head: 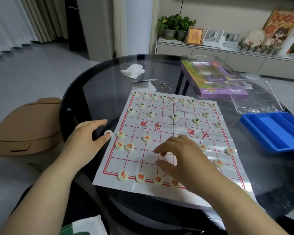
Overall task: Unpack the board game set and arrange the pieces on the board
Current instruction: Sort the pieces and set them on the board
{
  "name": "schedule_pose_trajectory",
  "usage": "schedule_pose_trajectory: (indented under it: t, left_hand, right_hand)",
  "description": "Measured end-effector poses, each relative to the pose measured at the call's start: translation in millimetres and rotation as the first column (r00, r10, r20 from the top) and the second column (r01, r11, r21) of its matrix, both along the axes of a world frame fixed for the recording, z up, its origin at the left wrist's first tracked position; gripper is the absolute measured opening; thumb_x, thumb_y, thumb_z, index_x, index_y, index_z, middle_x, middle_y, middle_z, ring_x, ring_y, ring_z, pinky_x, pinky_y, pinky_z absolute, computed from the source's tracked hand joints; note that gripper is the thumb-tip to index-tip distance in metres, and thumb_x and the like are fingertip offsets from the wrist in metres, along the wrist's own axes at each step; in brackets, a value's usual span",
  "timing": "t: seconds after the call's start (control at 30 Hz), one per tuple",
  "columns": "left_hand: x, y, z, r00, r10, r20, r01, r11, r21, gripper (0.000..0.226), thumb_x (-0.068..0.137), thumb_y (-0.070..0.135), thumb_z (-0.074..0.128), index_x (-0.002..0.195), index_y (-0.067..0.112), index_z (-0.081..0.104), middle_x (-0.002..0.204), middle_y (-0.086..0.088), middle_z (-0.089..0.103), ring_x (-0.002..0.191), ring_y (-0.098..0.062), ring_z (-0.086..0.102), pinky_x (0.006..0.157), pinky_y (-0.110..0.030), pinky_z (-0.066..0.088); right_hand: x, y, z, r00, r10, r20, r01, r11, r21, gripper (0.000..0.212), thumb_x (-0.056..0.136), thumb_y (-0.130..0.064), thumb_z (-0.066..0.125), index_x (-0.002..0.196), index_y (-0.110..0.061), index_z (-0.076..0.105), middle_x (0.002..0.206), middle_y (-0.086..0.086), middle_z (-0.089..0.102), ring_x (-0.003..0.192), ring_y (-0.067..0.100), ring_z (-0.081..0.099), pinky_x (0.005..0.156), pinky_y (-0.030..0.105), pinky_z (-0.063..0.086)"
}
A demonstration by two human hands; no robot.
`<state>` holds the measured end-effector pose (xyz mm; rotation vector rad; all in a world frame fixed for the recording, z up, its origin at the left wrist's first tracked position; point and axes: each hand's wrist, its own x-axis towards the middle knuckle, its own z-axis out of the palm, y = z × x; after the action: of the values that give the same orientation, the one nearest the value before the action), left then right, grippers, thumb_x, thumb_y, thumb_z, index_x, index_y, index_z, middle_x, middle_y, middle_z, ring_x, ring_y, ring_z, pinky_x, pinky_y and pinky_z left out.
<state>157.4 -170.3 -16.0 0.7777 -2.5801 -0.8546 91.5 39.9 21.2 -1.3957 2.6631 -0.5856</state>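
Note:
A white paper board (166, 133) with a red grid lies on the round glass table (98, 85). Cream round pieces with dark marks line its far rows, such as one (174, 116). Red-marked pieces stand on the near half, among them one (123, 175) on the front row. My left hand (90, 133) rests at the board's left edge, its thumb touching a red-marked piece (108, 133) that lies just off the grid. My right hand (180, 158) hovers over the near middle of the board with fingers loosely bent, hiding some pieces beneath it.
A blue plastic tray (271, 131) and a clear lid (258, 99) sit at the right. A purple box (215, 77), a crumpled tissue (134, 70), a folded leaflet (143, 83) and metal rings (165, 85) lie beyond the board. A tan stool (24, 126) stands left of the table.

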Motion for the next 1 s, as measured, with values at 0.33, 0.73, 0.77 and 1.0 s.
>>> schedule_pose_trajectory:
  t: [0.33,0.73,0.77,1.0]
  left_hand:
    - [-3,-5,-14,0.988,-0.013,-0.154,0.012,1.000,-0.008,0.036,0.082,0.018,0.063,0.118,0.023,0.060,0.103,0.008,0.061,0.106,-0.014,0.053,0.087,-0.028,0.041]
    - [24,-13,-10,0.939,-0.128,-0.320,0.181,0.973,0.143,0.051,0.073,0.007,0.070,0.116,0.030,0.055,0.094,0.020,0.060,0.096,0.011,0.050,0.072,0.010,0.031]
    - [24,-13,-11,0.939,-0.142,-0.315,0.195,0.970,0.145,0.051,0.073,0.010,0.070,0.114,0.035,0.052,0.093,0.020,0.060,0.097,0.010,0.050,0.072,0.010,0.032]
    - [29,-8,-6,0.922,-0.290,-0.257,0.345,0.916,0.204,0.068,0.074,0.010,0.070,0.101,0.061,0.034,0.092,0.018,0.059,0.094,0.013,0.054,0.072,0.006,0.036]
  right_hand:
    - [-39,-102,-3,0.996,0.051,0.070,-0.059,0.990,0.128,0.029,0.089,-0.017,0.054,0.117,-0.020,0.061,0.115,0.000,0.063,0.104,0.017,0.054,0.091,0.029,0.045]
    - [-42,-117,-17,0.994,0.039,0.105,-0.057,0.984,0.170,0.028,0.089,-0.021,0.054,0.116,-0.018,0.061,0.112,0.002,0.060,0.088,0.011,0.049,0.075,0.020,0.042]
    - [-42,-117,-16,0.994,0.040,0.103,-0.058,0.984,0.169,0.028,0.089,-0.021,0.054,0.116,-0.018,0.061,0.111,0.002,0.060,0.088,0.011,0.048,0.075,0.020,0.042]
    - [-39,-99,-5,0.995,0.035,0.098,-0.046,0.993,0.107,0.028,0.089,-0.024,0.054,0.116,-0.019,0.060,0.110,-0.001,0.061,0.086,0.008,0.045,0.077,0.020,0.039]
